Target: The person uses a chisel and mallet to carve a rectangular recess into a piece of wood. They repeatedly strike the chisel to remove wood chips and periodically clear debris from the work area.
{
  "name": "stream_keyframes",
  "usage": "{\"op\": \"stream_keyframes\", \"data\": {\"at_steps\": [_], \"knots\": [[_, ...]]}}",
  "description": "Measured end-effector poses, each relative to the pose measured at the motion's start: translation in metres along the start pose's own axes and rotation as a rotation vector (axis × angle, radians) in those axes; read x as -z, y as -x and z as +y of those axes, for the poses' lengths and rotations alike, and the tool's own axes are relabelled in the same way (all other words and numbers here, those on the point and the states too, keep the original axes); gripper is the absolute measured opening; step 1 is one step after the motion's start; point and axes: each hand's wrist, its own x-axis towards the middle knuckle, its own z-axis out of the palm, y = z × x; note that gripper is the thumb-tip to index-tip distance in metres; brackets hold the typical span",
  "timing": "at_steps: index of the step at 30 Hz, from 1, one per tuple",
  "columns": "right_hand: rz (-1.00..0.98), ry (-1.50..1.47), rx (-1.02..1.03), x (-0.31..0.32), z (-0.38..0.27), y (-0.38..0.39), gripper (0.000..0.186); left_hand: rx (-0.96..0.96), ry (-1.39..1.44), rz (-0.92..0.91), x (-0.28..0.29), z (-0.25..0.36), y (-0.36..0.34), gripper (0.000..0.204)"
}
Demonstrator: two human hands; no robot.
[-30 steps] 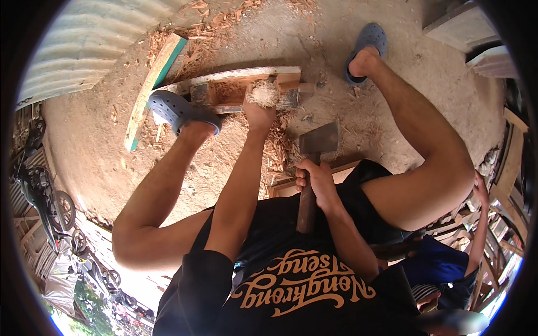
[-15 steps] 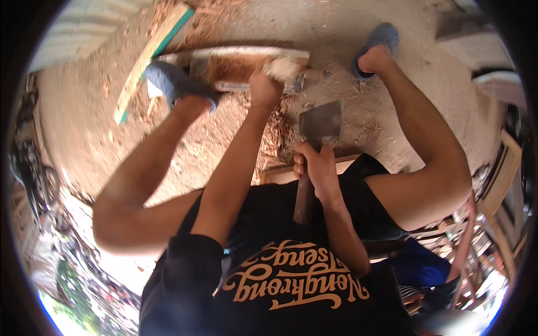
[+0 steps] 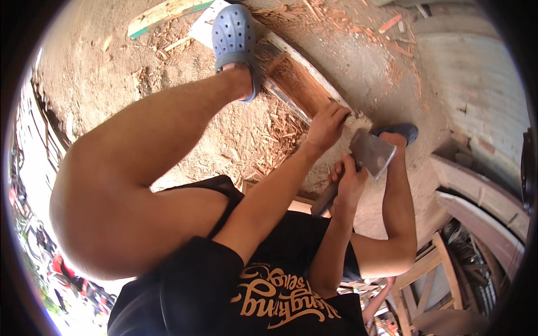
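My right hand (image 3: 350, 182) is closed around the dark handle of a hatchet (image 3: 372, 152), its broad grey metal head raised in front of my fist. My left hand (image 3: 327, 130) is closed at the near right end of a hollowed wooden block (image 3: 300, 84). Out of its fingers sticks a pale, frayed end (image 3: 361, 121); the rest of that thing is hidden, so its kind is unclear. The hatchet head is close beside this frayed end. My left foot, in a blue clog (image 3: 232, 36), presses on the block's far end.
Wood chips (image 3: 269, 140) litter the dirt floor around the block. A green-edged plank (image 3: 162, 17) lies at the far left. My other blue clog (image 3: 406, 133) stands to the right. Boards and a wooden frame (image 3: 431, 266) lean at the right, near corrugated sheeting (image 3: 473, 84).
My view has turned, so the block now slants and sits further right. The hatchet head has come closer to my left hand and the pale frayed end.
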Motion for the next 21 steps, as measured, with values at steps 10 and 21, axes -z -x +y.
{"op": "stream_keyframes", "data": {"at_steps": [10,21], "knots": [[0.063,-0.068,-0.098,-0.015,0.002,-0.015,0.02,0.238,0.045,0.076,-0.036,0.013,0.03,0.033],[0.121,-0.04,0.034,0.001,-0.014,0.02,0.018,0.252,0.026,0.096,-0.028,0.012,0.011,0.034]]}}
